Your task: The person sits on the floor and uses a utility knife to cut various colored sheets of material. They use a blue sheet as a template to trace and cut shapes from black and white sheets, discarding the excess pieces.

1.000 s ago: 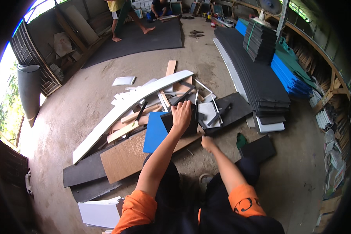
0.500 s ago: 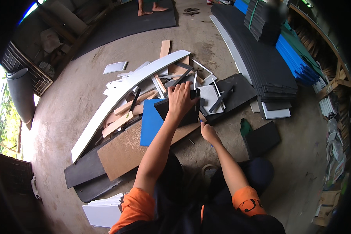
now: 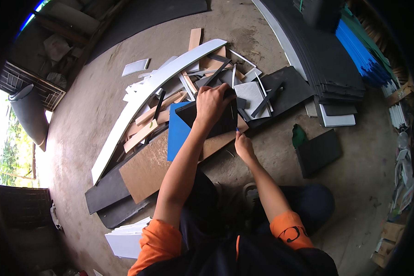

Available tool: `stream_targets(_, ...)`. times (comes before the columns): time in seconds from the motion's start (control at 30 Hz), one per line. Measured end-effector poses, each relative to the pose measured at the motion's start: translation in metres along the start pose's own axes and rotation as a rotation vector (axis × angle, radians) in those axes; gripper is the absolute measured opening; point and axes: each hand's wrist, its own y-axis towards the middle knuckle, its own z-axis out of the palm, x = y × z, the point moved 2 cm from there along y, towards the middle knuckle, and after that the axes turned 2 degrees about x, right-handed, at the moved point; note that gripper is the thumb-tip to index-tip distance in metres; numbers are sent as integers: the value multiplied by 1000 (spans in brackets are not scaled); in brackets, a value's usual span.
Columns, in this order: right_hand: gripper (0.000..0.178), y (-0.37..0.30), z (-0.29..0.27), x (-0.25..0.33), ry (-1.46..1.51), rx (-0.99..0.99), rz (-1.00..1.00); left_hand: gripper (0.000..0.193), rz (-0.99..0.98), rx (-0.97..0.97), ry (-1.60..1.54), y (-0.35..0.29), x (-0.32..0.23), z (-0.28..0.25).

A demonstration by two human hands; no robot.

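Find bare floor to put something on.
Bare: grey concrete floor between the rolled grey mat and long curved white strip, and between black rectangular panel and crumpled translucent plastic. Crowded: the white, tan and black offcut pile beyond the left hand.

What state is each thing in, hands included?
Left hand: fingers bent, on black sheet
Right hand: closed around small blue item
Black sheet: overlapping blue sheet
Brown board: flat, partly covered
Scraps: jumbled
White strip: lying on scraps
White sheets: stacked
Large black sheets: stacked
Grey roll: rolled up

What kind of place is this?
Probably a workshop: a heap of strips and scraps lies on the floor, and black sheets and blue sheets are stacked at the right.
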Motion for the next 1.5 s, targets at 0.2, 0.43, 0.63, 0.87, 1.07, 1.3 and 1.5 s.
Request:
stream_targets(0.2, 47, 2, 25, -15, -51, 86, 136, 25, -1, -11, -60, -2, 4, 3)
stream_targets(0.43, 45, 11, 45, -35, -72, 123, 181, 24, -27, 48, -107, 1, 0, 9)
stream_targets(0.63, 41, 1, 50, -44, -42, 56, 132, 24, -84, 1, -1, 3, -2, 10)
stream_targets(0.87, 47, -44, 26, -60, -175, 124, 187, 27, -72, -66, -4, 0, 2, 18)
stream_targets(1.07, 58, -41, -37, -61, -114, 66, 109, 28, -84, -115, -26, -21, 10, -21)
stream_targets(1.3, 52, 3, -165, 3, 3, -227, -310, 40, -284, -451, -475, -50, 53, -61)
stream_targets(1.5, 49, 1, -224, 44, 7, -177, -671, 39, -350, -565, -593, -63, 57, -88)
